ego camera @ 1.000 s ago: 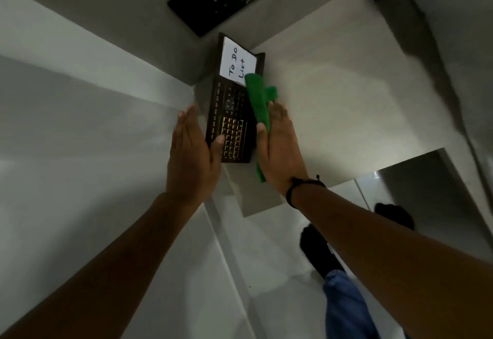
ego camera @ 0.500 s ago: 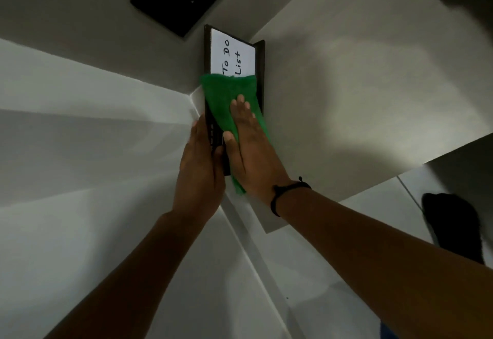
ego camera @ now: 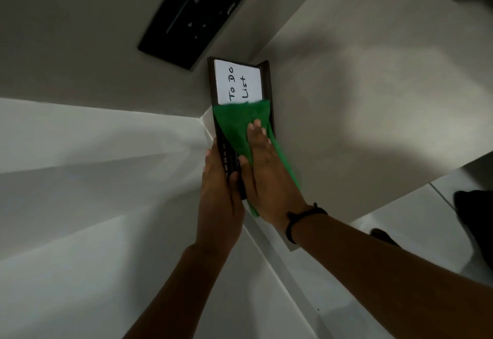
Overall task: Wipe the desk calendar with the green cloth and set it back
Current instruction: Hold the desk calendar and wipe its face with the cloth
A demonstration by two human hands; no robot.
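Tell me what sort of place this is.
Probably an office or home study corner. A dark desk calendar with a white "To Do List" card sits on a pale desk, and a black wall-mounted panel hangs above it.

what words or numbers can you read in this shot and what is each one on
"To Do List": handwritten in black on the white card at the top of the desk calendar.
"MAY", "JUN": small pale month labels down the calendar's left edge, only just readable; the neighbouring labels are too small to read.
Black wall panel: its markings are too blurred to read.
The green cloth hides the rest of the calendar face.
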